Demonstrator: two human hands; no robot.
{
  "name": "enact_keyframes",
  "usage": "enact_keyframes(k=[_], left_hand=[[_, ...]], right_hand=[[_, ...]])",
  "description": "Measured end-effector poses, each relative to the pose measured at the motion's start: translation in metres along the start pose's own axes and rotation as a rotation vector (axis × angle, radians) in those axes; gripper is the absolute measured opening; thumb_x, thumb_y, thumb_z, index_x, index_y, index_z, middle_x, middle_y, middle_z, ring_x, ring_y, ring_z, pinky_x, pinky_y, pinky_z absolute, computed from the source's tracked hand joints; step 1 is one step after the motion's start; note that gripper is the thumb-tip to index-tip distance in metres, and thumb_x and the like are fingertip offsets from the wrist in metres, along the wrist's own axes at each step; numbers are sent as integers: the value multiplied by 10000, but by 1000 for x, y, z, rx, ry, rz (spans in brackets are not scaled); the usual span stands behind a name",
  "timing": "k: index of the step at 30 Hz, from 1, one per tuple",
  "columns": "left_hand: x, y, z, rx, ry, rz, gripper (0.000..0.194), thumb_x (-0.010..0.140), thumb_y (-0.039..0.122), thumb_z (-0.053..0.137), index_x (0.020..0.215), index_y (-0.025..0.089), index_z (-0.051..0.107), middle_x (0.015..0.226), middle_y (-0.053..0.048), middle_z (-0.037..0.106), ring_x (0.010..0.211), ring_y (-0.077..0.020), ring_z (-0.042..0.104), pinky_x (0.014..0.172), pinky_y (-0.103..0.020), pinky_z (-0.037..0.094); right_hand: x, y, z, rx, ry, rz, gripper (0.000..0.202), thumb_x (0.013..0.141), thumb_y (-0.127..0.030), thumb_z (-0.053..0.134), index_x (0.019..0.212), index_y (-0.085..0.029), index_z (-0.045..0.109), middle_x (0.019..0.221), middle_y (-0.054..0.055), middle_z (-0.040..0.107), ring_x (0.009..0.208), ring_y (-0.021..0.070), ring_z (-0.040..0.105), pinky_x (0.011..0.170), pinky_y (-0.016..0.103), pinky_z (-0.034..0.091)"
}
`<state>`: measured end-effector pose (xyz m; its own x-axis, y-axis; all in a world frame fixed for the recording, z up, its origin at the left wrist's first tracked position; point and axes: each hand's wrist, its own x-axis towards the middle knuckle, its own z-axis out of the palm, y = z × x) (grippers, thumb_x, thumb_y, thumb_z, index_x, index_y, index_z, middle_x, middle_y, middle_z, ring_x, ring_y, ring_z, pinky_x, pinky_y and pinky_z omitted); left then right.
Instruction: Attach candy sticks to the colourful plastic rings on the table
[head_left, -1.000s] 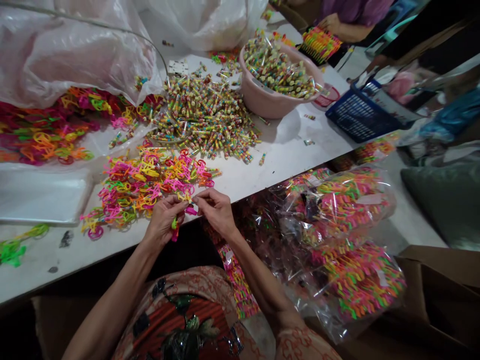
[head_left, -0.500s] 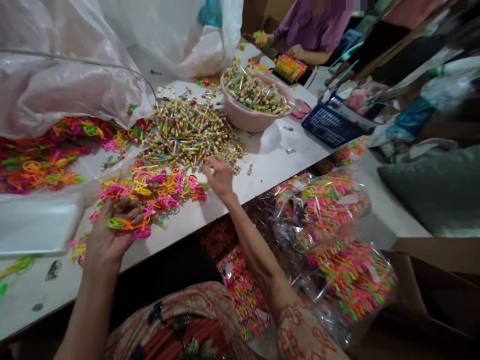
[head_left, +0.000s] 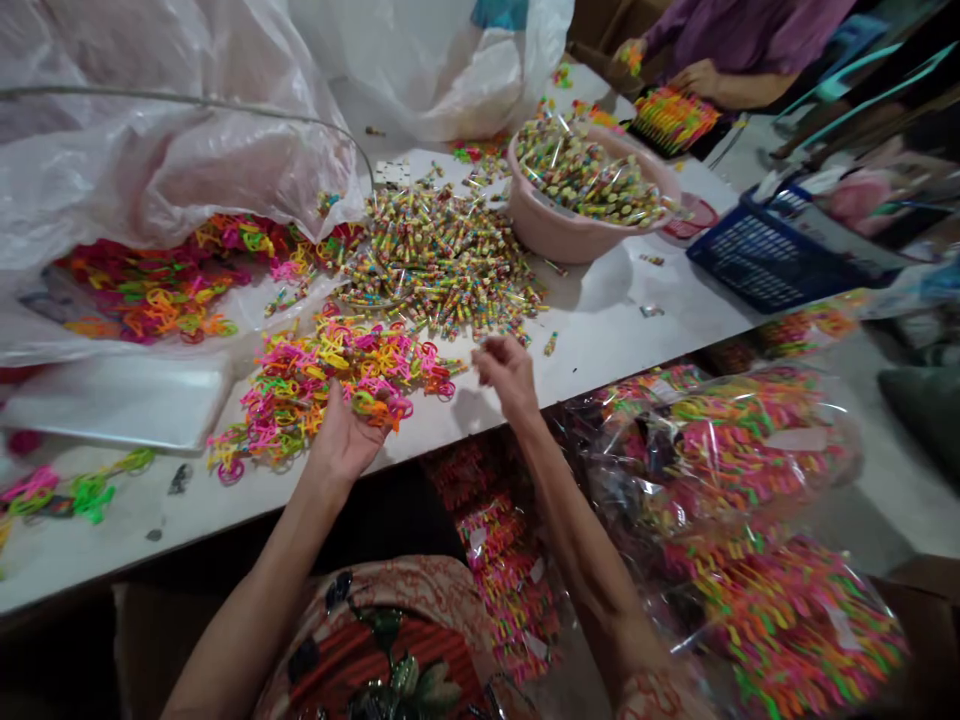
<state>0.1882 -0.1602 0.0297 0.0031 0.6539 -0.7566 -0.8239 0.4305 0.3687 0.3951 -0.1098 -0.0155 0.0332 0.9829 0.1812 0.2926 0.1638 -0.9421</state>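
My left hand [head_left: 347, 436] is palm up at the front edge of a pile of bright plastic toy pieces [head_left: 300, 385]. Its fingers are curled around an orange, green and pink plastic piece [head_left: 379, 410], partly hidden among the others. My right hand [head_left: 511, 375] hovers just right of that pile, thumb and fingertips pinched together; whatever they hold is too small to make out. Behind both hands spreads a heap of small clear tubes [head_left: 442, 260] with multicoloured filling. One loose tube [head_left: 551, 343] lies beyond my right hand.
A pink basin [head_left: 555, 235] full of tubes stands behind the heap. Clear bags [head_left: 112, 200] spill plastic pieces at left, near a clear film stack [head_left: 124, 400]. A blue basket [head_left: 757, 255] sits right; packed bags [head_left: 750, 430] lie below the table edge. A co-worker's hands [head_left: 697, 80] hold colourful pieces.
My view has swung left. My left hand has moved right along the pile with its plastic piece. My right hand has drawn back from the tube heap, fingers pinched.
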Motion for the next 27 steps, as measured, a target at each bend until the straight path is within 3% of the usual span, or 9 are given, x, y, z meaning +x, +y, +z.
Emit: enact_keyframes(k=[3,5,7,11,14,22,27], left_hand=[[-5,-1,3,29,-141,47,72,842,223,619,843,150,616,755,-35,681,727,-143,669,700,-258,568],[-6,-4,1,102,-222,85,211,693,-7,644,843,141,634,754,-21,693,727,-123,669,728,-223,554],[-7,-7,-4,174,-269,136,334,585,-100,633,816,140,648,731,-8,702,683,-97,660,697,-178,536],[-6,-8,-19,277,-300,195,328,533,-27,753,784,163,663,675,16,704,623,-107,657,633,-206,547],[-8,-7,-24,359,-336,182,385,487,52,832,825,166,686,685,11,714,621,-128,661,616,-242,563],[-9,-8,-22,482,-383,133,384,451,170,885,799,155,723,715,-16,727,608,-130,650,570,-232,551],[-7,-11,-22,530,-366,152,390,440,200,887,793,152,728,724,-26,729,597,-138,652,569,-249,554]], right_hand=[[-50,-32,27,281,-176,197,342,784,-375,653,1080,-210,608,628,-54,541,492,91,462,452,224,390],[-67,-49,40,424,-171,272,358,726,-370,711,1035,-209,628,658,-54,560,511,78,470,472,216,406],[-70,-57,44,496,-144,310,301,698,-358,732,940,-194,660,654,-49,569,514,70,467,489,217,405],[-57,-55,34,550,-140,339,216,703,-358,711,807,-168,708,564,-50,542,467,58,430,477,223,343],[-52,-51,27,573,-237,367,214,693,-359,715,766,-157,722,537,-46,538,451,54,422,463,224,304],[-54,-46,23,629,-402,461,251,669,-394,739,719,-150,707,472,-60,498,424,45,386,434,207,264],[-54,-43,20,613,-386,453,278,670,-414,753,732,-150,692,475,-61,518,400,46,418,417,197,284]])
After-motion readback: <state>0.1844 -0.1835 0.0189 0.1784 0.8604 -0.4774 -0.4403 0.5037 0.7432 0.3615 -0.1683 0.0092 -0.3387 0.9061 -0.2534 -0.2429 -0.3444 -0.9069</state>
